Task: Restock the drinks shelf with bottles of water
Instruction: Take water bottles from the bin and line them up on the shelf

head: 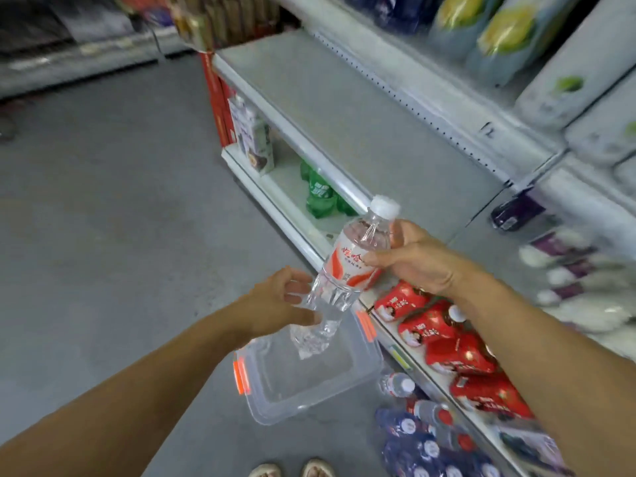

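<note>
Standing over a clear plastic bin (330, 401) w/ orange clips on the floor, which looks empty; feet in sandals (292, 471) show at the bottom edge. Just right of the bin, a few loose bottles (399, 385) and blue-wrapped packs (420, 445) lie by the shelf base. Above the bin, both hands carry 1 water bottle (347, 270), tilted, white cap up and toward the shelving. Left hand (278, 304) has its grip loose round the lower body, fingers half spread; right hand (420, 259) grips firmly at the label and shoulder. Looks like a hand-over to the right, i.e. the transfer step before placing. Beyond, red packs (447, 339) fill the low shelf; the grey mid shelf (344, 115) lies bare. Next move, I'd judge: left lets go, right stands the bottle upright on that bare shelf, pushed toward the back.
</note>
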`<state>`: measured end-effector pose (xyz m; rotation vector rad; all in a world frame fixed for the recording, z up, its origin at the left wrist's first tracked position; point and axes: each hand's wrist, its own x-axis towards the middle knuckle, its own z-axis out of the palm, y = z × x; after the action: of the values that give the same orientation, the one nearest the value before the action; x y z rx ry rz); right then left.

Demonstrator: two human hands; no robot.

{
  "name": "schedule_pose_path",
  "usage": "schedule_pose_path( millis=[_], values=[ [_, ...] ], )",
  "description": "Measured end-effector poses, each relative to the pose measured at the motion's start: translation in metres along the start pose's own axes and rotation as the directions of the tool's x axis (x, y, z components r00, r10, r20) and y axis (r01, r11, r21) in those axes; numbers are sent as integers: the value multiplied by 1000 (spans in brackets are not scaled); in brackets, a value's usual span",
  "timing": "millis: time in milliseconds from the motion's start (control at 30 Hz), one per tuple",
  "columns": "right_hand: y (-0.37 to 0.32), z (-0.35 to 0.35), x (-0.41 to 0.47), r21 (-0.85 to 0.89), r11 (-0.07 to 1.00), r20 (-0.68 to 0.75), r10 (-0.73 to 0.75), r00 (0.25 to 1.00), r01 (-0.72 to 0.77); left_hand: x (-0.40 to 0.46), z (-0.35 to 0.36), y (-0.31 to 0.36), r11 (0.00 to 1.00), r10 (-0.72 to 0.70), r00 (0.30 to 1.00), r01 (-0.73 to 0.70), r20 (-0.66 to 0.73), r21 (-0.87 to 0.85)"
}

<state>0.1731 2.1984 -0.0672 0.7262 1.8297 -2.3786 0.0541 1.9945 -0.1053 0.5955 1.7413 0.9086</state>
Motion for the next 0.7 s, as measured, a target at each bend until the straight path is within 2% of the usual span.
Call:
schedule_pose_path(
  millis=[133, 333, 700],
  values=[
    [-75, 8, -34, 16, 999, 33, -43, 999, 42, -32, -10, 66, 994, 76, 991, -67, 106, -89],
    [-155, 28, -85, 25, 989, 40, -149, 988, 148, -72, -16, 140, 976, 204, 969, -189, 141, -112],
    [-255, 60, -191, -95, 953, -68, -294, 954, 287, -148, -4, 252, 909, 415, 896, -416, 160, -27]
  ],
)
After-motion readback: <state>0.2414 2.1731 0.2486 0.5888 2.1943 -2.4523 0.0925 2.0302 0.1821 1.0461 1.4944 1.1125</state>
